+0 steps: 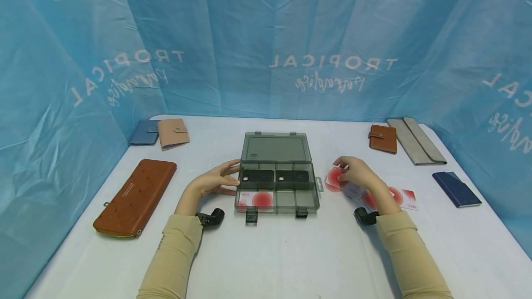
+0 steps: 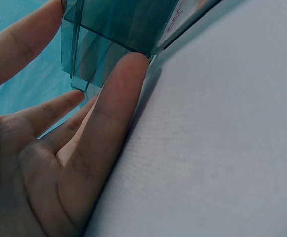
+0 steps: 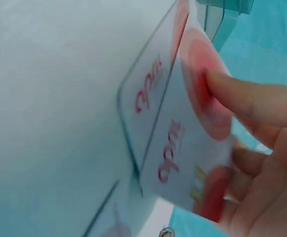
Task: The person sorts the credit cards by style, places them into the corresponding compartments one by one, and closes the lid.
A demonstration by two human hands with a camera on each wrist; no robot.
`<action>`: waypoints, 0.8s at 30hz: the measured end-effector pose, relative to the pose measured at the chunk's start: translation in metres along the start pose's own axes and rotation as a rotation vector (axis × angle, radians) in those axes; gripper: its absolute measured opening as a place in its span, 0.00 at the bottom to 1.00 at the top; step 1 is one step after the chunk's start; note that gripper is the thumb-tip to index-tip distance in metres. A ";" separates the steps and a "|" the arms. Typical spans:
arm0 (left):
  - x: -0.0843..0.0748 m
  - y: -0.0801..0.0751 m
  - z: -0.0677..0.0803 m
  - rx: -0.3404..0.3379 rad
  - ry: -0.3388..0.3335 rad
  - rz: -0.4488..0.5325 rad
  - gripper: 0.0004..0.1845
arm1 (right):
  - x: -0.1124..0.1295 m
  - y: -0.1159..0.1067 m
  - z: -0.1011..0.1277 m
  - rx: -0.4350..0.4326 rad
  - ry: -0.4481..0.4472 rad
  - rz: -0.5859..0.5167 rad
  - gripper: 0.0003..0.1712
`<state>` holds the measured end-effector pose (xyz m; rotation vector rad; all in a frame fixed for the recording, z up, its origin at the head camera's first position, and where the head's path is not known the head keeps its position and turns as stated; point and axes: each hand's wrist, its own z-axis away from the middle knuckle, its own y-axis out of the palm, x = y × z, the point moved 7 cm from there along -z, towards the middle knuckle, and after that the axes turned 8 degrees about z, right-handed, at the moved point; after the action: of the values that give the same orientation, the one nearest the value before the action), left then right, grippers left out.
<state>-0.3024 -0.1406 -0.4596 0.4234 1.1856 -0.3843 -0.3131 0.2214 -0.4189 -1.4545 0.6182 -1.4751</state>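
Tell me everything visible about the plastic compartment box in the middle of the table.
The compartment box is smoky, see-through grey plastic, lying open with its lid tilted back. Dividers split the tray: two black cards fill the back compartments, and a white card with a red circle lies front left. Two dark latches hang off the front edge. It rests on the white table; the left hand touches its left side.

backdrop cloth point(image 1: 266, 35): "tropical", mirrored, with unreadable script beneath. white card point(image 3: 183, 148) under the right hand's fingertips point(image 3: 217, 81): red script, not legible.
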 end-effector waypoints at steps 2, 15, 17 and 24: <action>0.000 0.000 0.000 -0.003 -0.001 0.001 0.46 | 0.000 -0.003 -0.001 -0.027 0.009 -0.037 0.17; -0.001 0.000 0.001 -0.011 -0.007 0.001 0.46 | 0.020 -0.034 0.020 -0.239 0.066 -0.255 0.24; -0.001 0.000 0.001 -0.013 -0.007 0.001 0.46 | 0.025 -0.036 0.023 -0.273 0.059 -0.279 0.25; 0.000 0.000 0.002 -0.012 -0.009 0.004 0.46 | 0.049 -0.033 0.030 -0.302 -0.028 -0.371 0.34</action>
<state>-0.3014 -0.1416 -0.4590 0.4139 1.1779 -0.3749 -0.2860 0.2002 -0.3622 -1.9001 0.5943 -1.6927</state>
